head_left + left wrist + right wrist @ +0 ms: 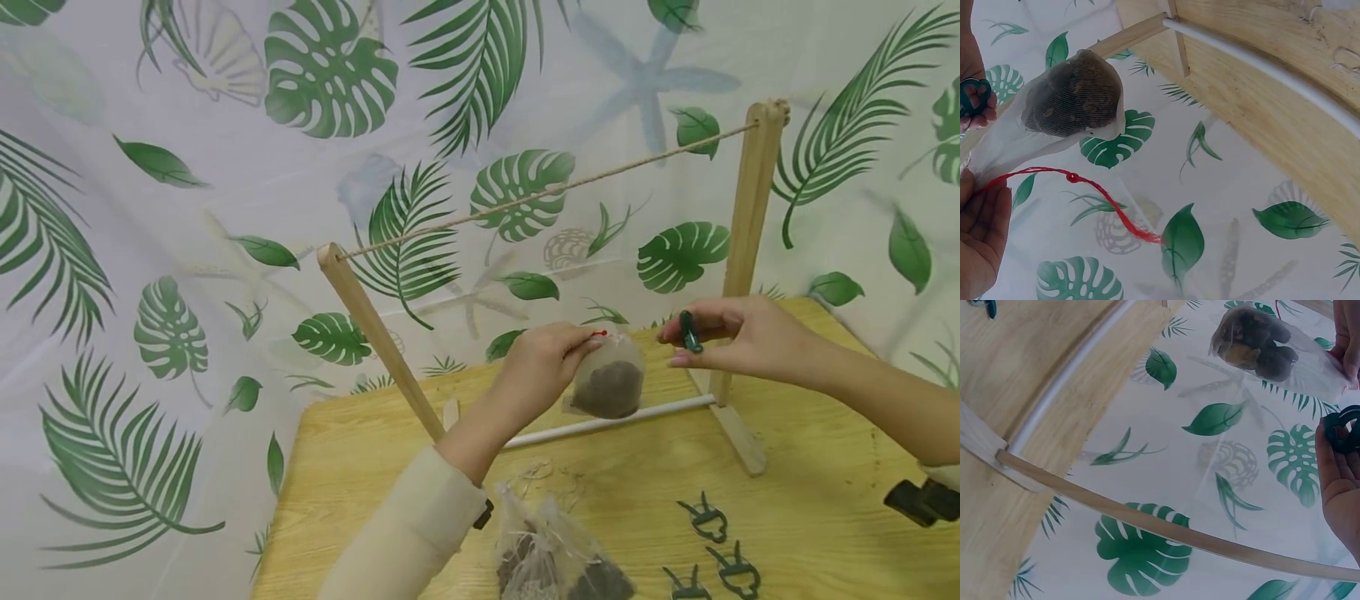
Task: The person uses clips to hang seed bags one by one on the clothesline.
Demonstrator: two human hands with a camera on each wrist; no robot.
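My left hand [534, 371] pinches the gathered neck of a sheer white mesh drawstring bag [611, 387]. Dark lumpy contents fill the bag's bottom, and it is held up above the white rod. In the left wrist view a knotted red drawstring [1100, 194] trails from between the fingers. Just right of the bag, my right hand [765, 340] holds a dark green plastic clip [690, 332] between thumb and fingers. From the right wrist view the clip's looped part [1342, 430] shows at the fingertips, apart from the bag.
A wooden stand's posts [750, 208] carry a taut rope [551, 191] above and a white rod [600, 426] below. More filled mesh bags [596, 575] lie at the front of the wooden table [360, 467]. Green clips [707, 522] lie to their right. A leaf-print sheet [480, 317] hangs behind.
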